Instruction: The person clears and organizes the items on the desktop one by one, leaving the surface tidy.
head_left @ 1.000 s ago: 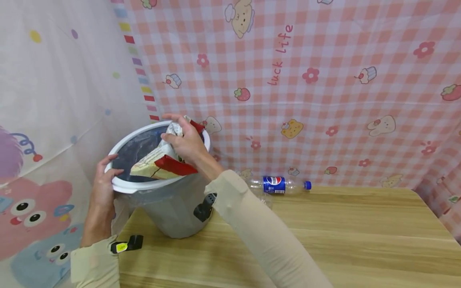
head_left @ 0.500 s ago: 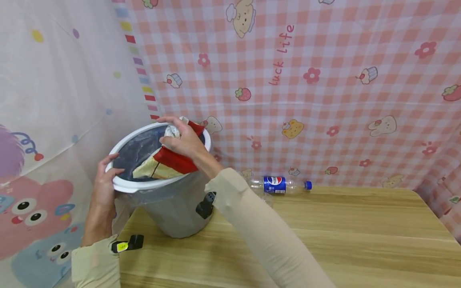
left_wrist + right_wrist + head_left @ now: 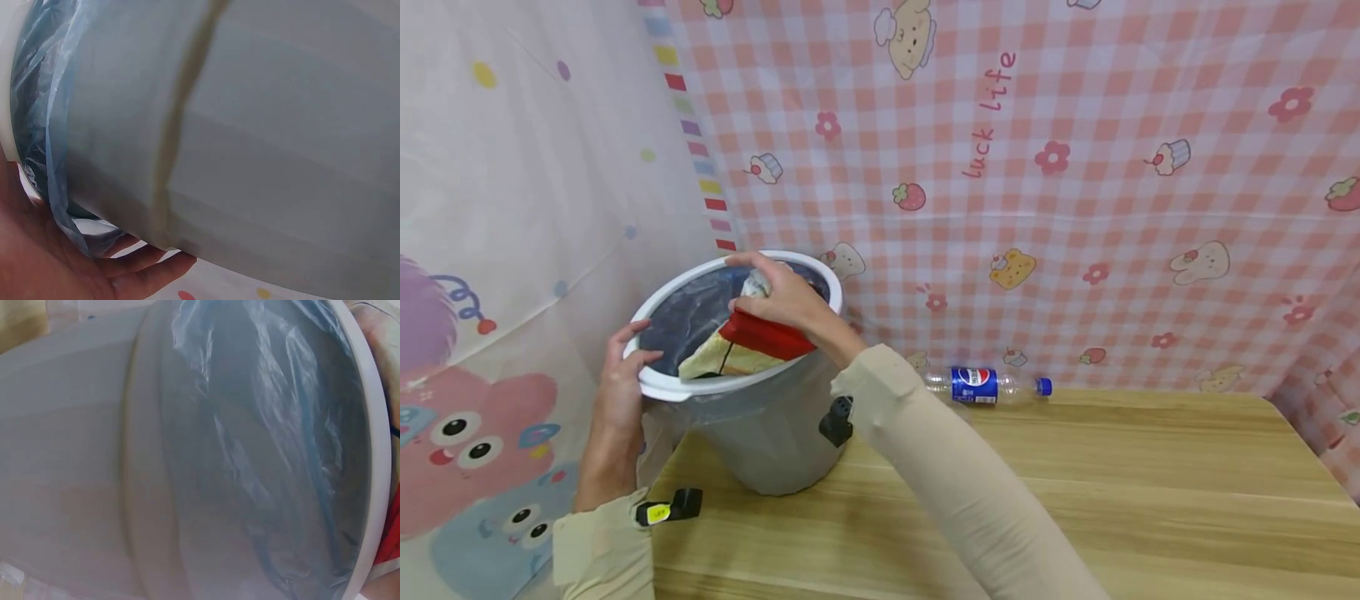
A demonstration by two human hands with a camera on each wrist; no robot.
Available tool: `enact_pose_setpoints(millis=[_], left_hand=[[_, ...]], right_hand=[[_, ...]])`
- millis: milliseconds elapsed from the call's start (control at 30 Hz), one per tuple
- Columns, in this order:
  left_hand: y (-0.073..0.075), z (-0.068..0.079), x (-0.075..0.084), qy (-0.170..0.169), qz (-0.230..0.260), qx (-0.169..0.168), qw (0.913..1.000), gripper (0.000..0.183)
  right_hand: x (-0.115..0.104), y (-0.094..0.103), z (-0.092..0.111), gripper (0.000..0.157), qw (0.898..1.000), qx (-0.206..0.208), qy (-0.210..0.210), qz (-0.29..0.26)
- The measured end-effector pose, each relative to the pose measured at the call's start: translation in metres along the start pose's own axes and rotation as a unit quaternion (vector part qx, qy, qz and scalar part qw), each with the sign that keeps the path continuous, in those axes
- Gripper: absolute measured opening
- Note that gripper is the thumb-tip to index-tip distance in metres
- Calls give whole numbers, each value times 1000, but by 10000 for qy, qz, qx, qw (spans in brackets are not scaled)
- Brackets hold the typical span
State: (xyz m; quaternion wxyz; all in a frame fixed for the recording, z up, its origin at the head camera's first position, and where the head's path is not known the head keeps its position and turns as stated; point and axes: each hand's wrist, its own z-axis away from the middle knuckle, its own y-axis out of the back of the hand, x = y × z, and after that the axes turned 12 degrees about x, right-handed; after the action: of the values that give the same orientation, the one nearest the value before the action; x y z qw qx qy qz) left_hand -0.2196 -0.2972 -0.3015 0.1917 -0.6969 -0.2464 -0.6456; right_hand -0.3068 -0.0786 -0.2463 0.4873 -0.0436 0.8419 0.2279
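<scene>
A grey trash can (image 3: 775,446) with a white rim (image 3: 662,385) and a thin plastic liner (image 3: 688,310) stands at the table's left. My left hand (image 3: 616,396) grips the rim on the left side, thumb inside the mouth; in the left wrist view its fingers lie along the outer wall, by the liner's loose edge. My right hand (image 3: 786,298) holds a crumpled red, cream and white snack bag (image 3: 763,335) in the can's mouth. The far part of the bag is hidden behind the hand. In the right wrist view, the can's wall and overhanging liner (image 3: 262,444) fill most of the frame.
A plastic bottle with a blue label (image 3: 974,386) and blue cap lies at the back of the wooden table (image 3: 1112,492), beyond my right forearm. A pink checked cloth (image 3: 1075,217) hangs behind, and a white printed cloth (image 3: 535,208) hangs on the left.
My right hand has sunk lower into the can's mouth with the snack bag, and the bag's far red corner has dropped from sight above the rim. The left hand keeps its place.
</scene>
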Motion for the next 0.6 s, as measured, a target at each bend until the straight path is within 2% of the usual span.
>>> enact_pose_setpoints(millis=[233,467,600], left_hand=[[0,0,0,-41,-57,1,10000,49],[0,0,0,-88,-112,39,9999,49],[1,0,-1,-135,-182,2,9997,50]], right_hand=[[-3,2,-2,58,9972,-291,167,665],[-1,5,1,61,9950,-162,64,987],[0,5,3,64,9951,-92,-81,981]])
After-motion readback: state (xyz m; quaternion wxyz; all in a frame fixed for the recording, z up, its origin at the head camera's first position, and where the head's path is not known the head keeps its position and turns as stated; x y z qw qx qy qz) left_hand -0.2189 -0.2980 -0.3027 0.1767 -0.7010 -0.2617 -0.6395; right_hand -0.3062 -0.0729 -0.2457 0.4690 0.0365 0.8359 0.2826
